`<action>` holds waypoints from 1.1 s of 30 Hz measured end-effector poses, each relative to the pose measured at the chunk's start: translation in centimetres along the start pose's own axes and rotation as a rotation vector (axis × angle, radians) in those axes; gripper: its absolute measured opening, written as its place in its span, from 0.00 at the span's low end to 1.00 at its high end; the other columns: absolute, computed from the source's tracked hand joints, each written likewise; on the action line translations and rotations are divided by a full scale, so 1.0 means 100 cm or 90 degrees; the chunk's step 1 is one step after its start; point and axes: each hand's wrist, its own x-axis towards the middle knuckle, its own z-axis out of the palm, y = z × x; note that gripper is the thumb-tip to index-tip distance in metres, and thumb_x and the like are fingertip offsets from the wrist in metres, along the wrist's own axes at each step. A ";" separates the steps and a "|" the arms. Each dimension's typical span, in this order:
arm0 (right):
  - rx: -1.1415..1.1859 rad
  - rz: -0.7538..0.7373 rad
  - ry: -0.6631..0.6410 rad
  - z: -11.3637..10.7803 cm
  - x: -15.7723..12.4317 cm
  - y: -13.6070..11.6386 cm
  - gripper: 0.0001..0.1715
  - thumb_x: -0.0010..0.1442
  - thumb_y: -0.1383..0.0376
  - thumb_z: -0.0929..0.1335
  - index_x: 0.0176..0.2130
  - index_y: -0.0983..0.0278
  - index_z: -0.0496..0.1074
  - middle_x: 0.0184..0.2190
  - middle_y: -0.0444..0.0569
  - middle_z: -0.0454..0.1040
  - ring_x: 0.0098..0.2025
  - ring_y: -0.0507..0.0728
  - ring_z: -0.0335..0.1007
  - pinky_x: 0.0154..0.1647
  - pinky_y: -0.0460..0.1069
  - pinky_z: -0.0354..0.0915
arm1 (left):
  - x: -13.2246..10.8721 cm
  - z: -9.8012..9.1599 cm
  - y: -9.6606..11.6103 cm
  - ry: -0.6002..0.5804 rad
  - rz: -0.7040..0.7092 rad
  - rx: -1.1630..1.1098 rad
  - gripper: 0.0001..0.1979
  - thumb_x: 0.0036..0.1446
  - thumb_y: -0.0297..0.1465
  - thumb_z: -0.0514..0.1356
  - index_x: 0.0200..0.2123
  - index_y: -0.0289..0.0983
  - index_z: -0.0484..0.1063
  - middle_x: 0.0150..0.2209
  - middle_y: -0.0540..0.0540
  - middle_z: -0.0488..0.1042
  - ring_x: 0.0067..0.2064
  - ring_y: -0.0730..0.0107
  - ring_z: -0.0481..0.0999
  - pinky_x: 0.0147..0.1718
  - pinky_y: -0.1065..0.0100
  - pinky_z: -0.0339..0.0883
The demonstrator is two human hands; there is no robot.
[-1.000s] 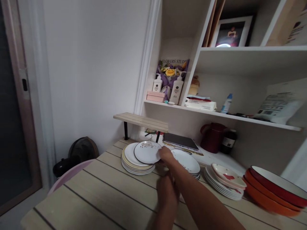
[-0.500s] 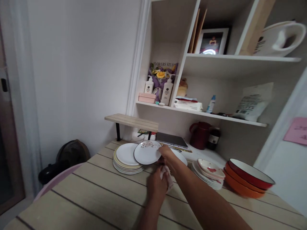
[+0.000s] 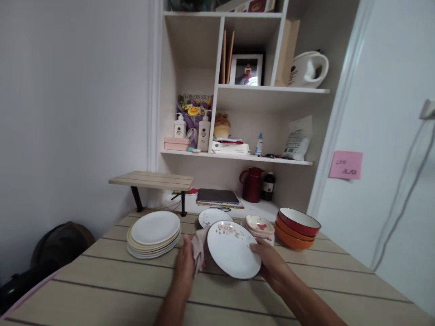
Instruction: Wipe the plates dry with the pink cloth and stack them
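My right hand (image 3: 270, 265) grips the right rim of a white plate with a floral print (image 3: 233, 249) and holds it tilted above the wooden table (image 3: 118, 290). My left hand (image 3: 185, 267) is closed on a pale pink cloth (image 3: 199, 242) that touches the plate's left edge. A stack of white and cream plates (image 3: 154, 233) lies to the left of my hands. Behind the held plate sits another floral plate stack (image 3: 210, 216).
Small red-patterned dishes (image 3: 260, 225) and stacked orange and red bowls (image 3: 296, 222) stand at the right. A low wooden riser (image 3: 151, 180), a dark notebook (image 3: 217, 196) and a red jug (image 3: 252, 184) are at the back under white shelves. A pink note (image 3: 345, 165) hangs on the wall.
My right hand has carried the floral plate from over the left stack toward me and to the right. My left hand with the cloth has come up to its left edge. The view swung right.
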 end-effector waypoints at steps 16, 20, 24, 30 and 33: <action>0.218 0.006 -0.093 -0.018 -0.034 0.034 0.24 0.45 0.64 0.70 0.44 0.63 0.68 0.36 0.49 0.79 0.34 0.58 0.74 0.33 0.51 0.68 | -0.012 0.020 -0.006 -0.174 -0.043 0.059 0.33 0.40 0.47 0.69 0.45 0.29 0.74 0.40 0.35 0.80 0.40 0.53 0.79 0.42 0.58 0.71; 0.329 0.194 -0.235 -0.020 -0.040 0.035 0.29 0.49 0.64 0.68 0.51 0.69 0.68 0.40 0.57 0.79 0.43 0.62 0.75 0.45 0.55 0.67 | -0.019 0.023 0.001 -0.150 -0.045 0.043 0.35 0.35 0.45 0.71 0.45 0.30 0.74 0.39 0.37 0.80 0.41 0.53 0.79 0.43 0.59 0.71; 0.395 0.218 -0.293 -0.020 -0.040 0.034 0.28 0.54 0.60 0.68 0.52 0.71 0.69 0.42 0.58 0.79 0.46 0.62 0.74 0.51 0.56 0.64 | -0.018 0.027 -0.001 -0.157 -0.007 0.060 0.36 0.36 0.47 0.70 0.46 0.31 0.74 0.40 0.38 0.80 0.42 0.55 0.78 0.44 0.61 0.70; 0.452 0.236 -0.285 -0.017 -0.034 0.043 0.28 0.59 0.56 0.66 0.53 0.70 0.68 0.43 0.60 0.78 0.47 0.63 0.74 0.53 0.58 0.64 | -0.014 0.026 -0.009 -0.029 0.132 0.291 0.32 0.47 0.49 0.62 0.50 0.33 0.66 0.46 0.37 0.76 0.48 0.53 0.75 0.50 0.56 0.66; 0.442 0.238 -0.232 -0.017 -0.029 0.047 0.28 0.59 0.55 0.66 0.53 0.70 0.68 0.43 0.60 0.78 0.46 0.63 0.75 0.51 0.58 0.65 | -0.010 0.023 -0.009 0.088 0.224 0.346 0.34 0.51 0.45 0.59 0.58 0.35 0.57 0.57 0.35 0.64 0.60 0.53 0.64 0.58 0.55 0.57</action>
